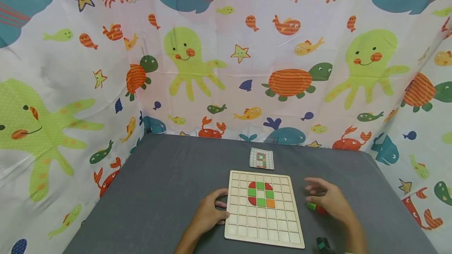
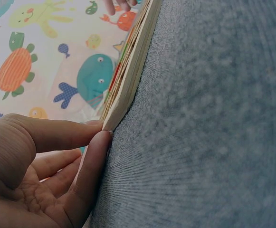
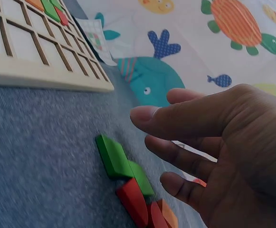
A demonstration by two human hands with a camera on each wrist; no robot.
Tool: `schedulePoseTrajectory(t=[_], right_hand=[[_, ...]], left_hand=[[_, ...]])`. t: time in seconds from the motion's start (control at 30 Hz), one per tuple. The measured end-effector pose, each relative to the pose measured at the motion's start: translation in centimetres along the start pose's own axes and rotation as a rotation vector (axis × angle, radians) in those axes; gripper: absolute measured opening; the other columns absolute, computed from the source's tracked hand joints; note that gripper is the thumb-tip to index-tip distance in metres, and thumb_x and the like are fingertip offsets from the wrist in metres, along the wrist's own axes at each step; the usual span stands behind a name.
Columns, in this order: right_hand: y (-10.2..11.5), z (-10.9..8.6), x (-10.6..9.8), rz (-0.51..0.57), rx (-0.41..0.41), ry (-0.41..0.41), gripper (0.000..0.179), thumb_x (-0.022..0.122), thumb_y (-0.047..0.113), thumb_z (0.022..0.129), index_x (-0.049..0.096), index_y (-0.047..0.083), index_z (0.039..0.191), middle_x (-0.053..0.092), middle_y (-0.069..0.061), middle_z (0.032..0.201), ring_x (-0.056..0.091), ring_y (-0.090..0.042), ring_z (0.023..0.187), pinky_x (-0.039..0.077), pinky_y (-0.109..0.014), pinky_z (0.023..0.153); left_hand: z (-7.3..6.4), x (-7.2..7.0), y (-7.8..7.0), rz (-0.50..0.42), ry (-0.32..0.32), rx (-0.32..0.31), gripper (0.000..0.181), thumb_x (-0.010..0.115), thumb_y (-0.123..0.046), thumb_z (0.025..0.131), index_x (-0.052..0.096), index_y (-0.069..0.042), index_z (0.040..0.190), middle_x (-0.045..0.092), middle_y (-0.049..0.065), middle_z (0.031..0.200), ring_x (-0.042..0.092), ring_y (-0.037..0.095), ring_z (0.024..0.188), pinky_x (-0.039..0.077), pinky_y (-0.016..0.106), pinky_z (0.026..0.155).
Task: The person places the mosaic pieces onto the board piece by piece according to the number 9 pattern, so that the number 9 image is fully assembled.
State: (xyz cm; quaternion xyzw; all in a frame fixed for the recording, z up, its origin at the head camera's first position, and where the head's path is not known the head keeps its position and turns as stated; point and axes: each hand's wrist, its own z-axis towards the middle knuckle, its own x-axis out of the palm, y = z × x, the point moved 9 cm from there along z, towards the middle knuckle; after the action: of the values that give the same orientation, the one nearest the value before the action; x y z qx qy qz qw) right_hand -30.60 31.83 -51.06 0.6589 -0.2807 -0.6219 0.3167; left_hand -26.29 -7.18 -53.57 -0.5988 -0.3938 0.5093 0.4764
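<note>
A wooden grid board (image 1: 243,220) lies on the grey table. Red, green and orange pieces sit in a ring in its upper cells, among them a green square (image 1: 260,185) and an orange square (image 1: 270,203). At the board's left edge, my left hand (image 1: 209,211) holds the rim with thumb and fingertips (image 2: 99,142). My right hand (image 1: 330,199) hovers right of the board, fingers loosely bent and nothing between them. Beneath it lie loose green blocks (image 3: 113,156), red blocks (image 3: 133,202) and an orange block (image 3: 167,213), partly hidden in the head view.
Behind the board lies a small pattern card (image 1: 261,158) printed with a coloured grid figure. A dark object (image 1: 323,244) shows by the right wrist at the lower edge. A curtain (image 1: 219,62) with sea animals hangs around the back and sides of the table (image 1: 152,191).
</note>
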Motion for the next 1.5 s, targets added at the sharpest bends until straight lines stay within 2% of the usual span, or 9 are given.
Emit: schedulePoseTrajectory(t=[0.13, 0.33, 0.57, 0.9, 1.2, 1.5], right_hand=[[-0.9, 0.0, -0.5, -0.046, 0.034, 0.003, 0.064, 0.086, 0.009, 0.086, 0.062, 0.005, 0.145, 0.075, -0.011, 0.118, 0.068, -0.026, 0.107, 0.053, -0.034, 0.083], [-2.0, 0.0, -1.2, -0.059, 0.08, 0.011, 0.064, 0.083, 0.003, 0.084, 0.061, 0.002, 0.144, 0.075, -0.014, 0.119, 0.068, -0.032, 0.11, 0.056, -0.036, 0.083], [-2.6, 0.0, -1.5, -0.079, 0.129, -0.009, 0.063, 0.081, -0.001, 0.084, 0.061, 0.001, 0.143, 0.074, -0.016, 0.117, 0.067, -0.033, 0.108, 0.058, -0.049, 0.089], [-3.0, 0.0, -2.0, -0.109, 0.134, -0.049, 0.058, 0.083, 0.004, 0.087, 0.062, -0.001, 0.141, 0.075, -0.017, 0.115, 0.067, -0.034, 0.107, 0.058, -0.049, 0.087], [-3.4, 0.0, -2.3, -0.141, 0.146, -0.049, 0.059, 0.085, 0.01, 0.088, 0.062, 0.0, 0.142, 0.075, -0.018, 0.115, 0.066, -0.039, 0.11, 0.056, -0.058, 0.092], [-3.6, 0.0, -2.3, -0.155, 0.148, -0.048, 0.063, 0.087, 0.01, 0.085, 0.062, -0.001, 0.142, 0.075, -0.016, 0.115, 0.064, -0.034, 0.107, 0.053, -0.054, 0.09]], left_hand=[[0.0, 0.0, 0.0, 0.001, 0.0, 0.003, 0.072, 0.079, 0.014, 0.075, 0.062, -0.002, 0.144, 0.062, 0.02, 0.144, 0.07, 0.027, 0.104, 0.063, 0.036, 0.054], [-0.1, 0.0, 0.0, -0.004, 0.001, -0.001, 0.072, 0.08, 0.013, 0.076, 0.062, -0.002, 0.144, 0.062, 0.02, 0.144, 0.07, 0.028, 0.104, 0.063, 0.037, 0.054], [0.0, 0.0, 0.2, -0.003, 0.004, -0.017, 0.073, 0.08, 0.012, 0.077, 0.061, -0.003, 0.145, 0.062, 0.019, 0.145, 0.07, 0.027, 0.105, 0.063, 0.035, 0.055], [0.0, 0.0, 0.1, -0.006, 0.004, -0.024, 0.072, 0.08, 0.012, 0.076, 0.062, -0.004, 0.144, 0.063, 0.019, 0.144, 0.07, 0.026, 0.104, 0.064, 0.035, 0.055], [0.1, 0.0, 0.4, 0.026, -0.002, -0.039, 0.072, 0.08, 0.011, 0.077, 0.063, -0.006, 0.144, 0.063, 0.016, 0.143, 0.069, 0.025, 0.104, 0.064, 0.034, 0.056], [0.0, 0.0, 0.3, -0.004, 0.005, -0.032, 0.073, 0.081, 0.012, 0.076, 0.062, -0.004, 0.144, 0.064, 0.018, 0.143, 0.069, 0.024, 0.103, 0.064, 0.035, 0.055]])
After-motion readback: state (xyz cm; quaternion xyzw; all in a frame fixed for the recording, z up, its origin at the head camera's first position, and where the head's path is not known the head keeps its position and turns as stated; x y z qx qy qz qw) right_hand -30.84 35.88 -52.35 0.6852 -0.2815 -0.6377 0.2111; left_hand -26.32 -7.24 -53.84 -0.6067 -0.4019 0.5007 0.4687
